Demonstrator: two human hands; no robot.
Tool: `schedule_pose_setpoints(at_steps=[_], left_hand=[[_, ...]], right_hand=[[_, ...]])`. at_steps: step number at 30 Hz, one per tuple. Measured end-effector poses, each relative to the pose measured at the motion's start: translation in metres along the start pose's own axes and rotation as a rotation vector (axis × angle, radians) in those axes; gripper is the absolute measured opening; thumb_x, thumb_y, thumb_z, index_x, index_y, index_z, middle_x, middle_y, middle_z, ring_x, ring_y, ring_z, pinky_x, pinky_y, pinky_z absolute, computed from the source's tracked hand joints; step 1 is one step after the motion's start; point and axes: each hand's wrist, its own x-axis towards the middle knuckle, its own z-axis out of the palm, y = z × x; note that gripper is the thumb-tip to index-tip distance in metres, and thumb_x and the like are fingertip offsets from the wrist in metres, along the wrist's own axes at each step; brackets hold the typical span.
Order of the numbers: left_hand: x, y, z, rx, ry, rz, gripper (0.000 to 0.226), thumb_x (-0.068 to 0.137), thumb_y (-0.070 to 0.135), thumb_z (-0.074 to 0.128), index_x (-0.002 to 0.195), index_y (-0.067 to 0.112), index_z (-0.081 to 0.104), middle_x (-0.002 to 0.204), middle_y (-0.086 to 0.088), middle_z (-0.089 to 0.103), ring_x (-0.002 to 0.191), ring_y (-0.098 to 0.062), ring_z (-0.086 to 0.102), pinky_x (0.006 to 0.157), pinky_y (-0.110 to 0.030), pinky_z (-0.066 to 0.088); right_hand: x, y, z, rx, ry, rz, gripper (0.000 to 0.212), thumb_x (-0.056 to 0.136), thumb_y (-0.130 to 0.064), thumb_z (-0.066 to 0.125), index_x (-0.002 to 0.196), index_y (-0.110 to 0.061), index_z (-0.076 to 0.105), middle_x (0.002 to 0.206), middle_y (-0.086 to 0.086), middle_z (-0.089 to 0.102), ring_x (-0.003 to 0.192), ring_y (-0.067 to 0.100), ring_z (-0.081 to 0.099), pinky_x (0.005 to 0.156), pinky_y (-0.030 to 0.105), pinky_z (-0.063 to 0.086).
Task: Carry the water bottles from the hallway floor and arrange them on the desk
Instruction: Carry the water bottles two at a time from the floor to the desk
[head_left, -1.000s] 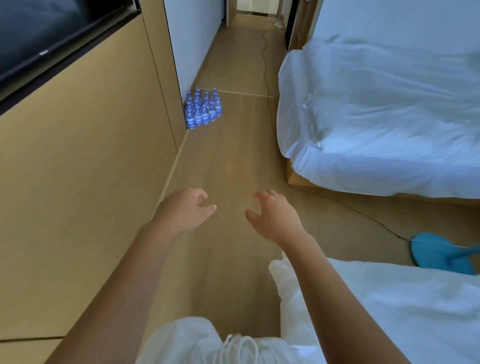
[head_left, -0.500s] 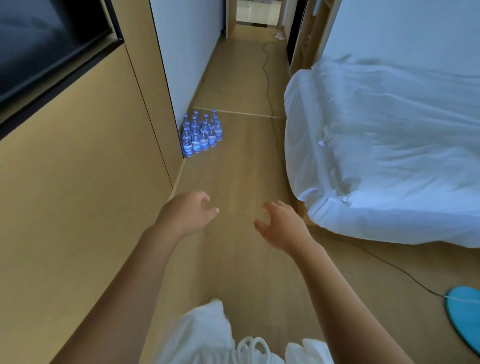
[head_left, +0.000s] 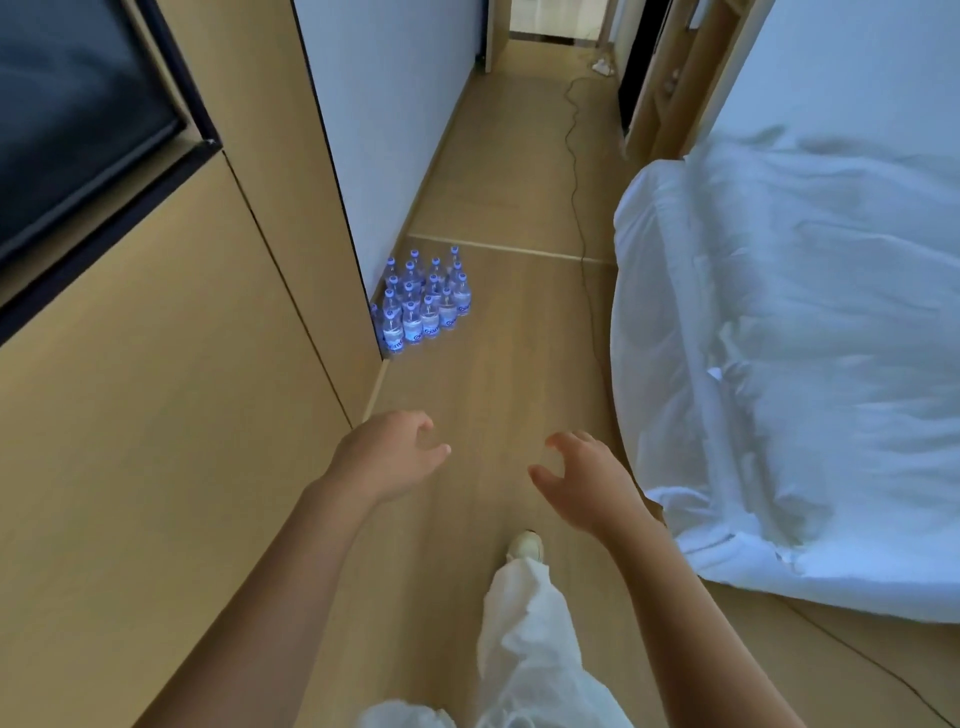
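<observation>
A dark screen (head_left: 78, 130) fills the upper left of the frame, set in a tan wood wall (head_left: 171, 441). At centre, the water bottles (head_left: 423, 304) stand upright in a tight cluster on the floor (head_left: 498, 364), against the white wall's corner; perhaps a dozen, too small to count surely. Lower centre, the left hand (head_left: 387, 457) and right hand (head_left: 587, 480) hang loosely curled, holding nothing. A white bed (head_left: 805, 338) fills the right.

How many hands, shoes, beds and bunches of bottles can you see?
Hands: 2, left hand and right hand
White shoe: 1
Bed: 1
Bunch of water bottles: 1
Total: 5
</observation>
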Motion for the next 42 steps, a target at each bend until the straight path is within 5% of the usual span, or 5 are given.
schedule_pose_setpoints(at_steps=[12,18,23,29,42], left_hand=[[0.242,0.079,-0.05,-0.078,0.011,-0.08,0.041,0.088,0.045,0.056,0.121,0.021,0.056,0.125,0.006,0.058,0.11,-0.016,0.054,0.09,-0.03,0.044],[0.336,0.082,-0.061,-0.101,-0.015,-0.159,0.029,0.087,0.042,0.056,0.074,0.017,0.049,0.085,0.003,0.058,0.084,-0.018,0.05,0.073,-0.032,0.042],[0.435,0.078,-0.07,-0.097,-0.028,-0.189,0.031,0.084,0.043,0.055,0.068,0.021,0.041,0.071,0.006,0.048,0.072,-0.017,0.048,0.067,-0.032,0.036],[0.585,0.051,-0.072,-0.219,-0.117,-0.194,0.029,0.085,0.044,0.056,0.103,0.02,0.056,0.103,0.003,0.056,0.107,-0.02,0.055,0.083,-0.031,0.041],[0.834,-0.016,-0.005,-0.508,-0.254,-0.539,0.07,0.082,0.036,0.065,0.14,0.012,0.033,0.14,-0.011,0.042,0.128,-0.026,0.042,0.101,-0.033,0.036]], right_hand=[[0.268,0.041,-0.081,-0.068,-0.074,-0.064,0.044,0.09,-0.038,0.05,0.128,-0.014,0.05,0.118,0.003,0.054,0.113,0.021,0.049,0.085,0.032,0.043],[0.375,0.042,-0.098,-0.059,-0.166,-0.073,0.047,0.09,-0.039,0.051,0.132,-0.017,0.047,0.124,0.002,0.053,0.113,0.02,0.051,0.089,0.033,0.046],[0.473,0.037,-0.098,-0.07,-0.237,-0.051,0.047,0.09,-0.039,0.051,0.132,-0.018,0.046,0.126,0.002,0.052,0.115,0.02,0.05,0.092,0.035,0.045],[0.611,0.02,-0.083,-0.036,-0.305,0.02,0.048,0.091,-0.04,0.052,0.133,-0.019,0.046,0.132,0.001,0.051,0.117,0.02,0.051,0.096,0.034,0.044],[0.871,-0.013,0.021,0.172,-0.413,0.223,0.034,0.088,-0.024,0.06,0.118,-0.008,0.058,0.118,0.007,0.059,0.108,0.021,0.055,0.089,0.023,0.035]])
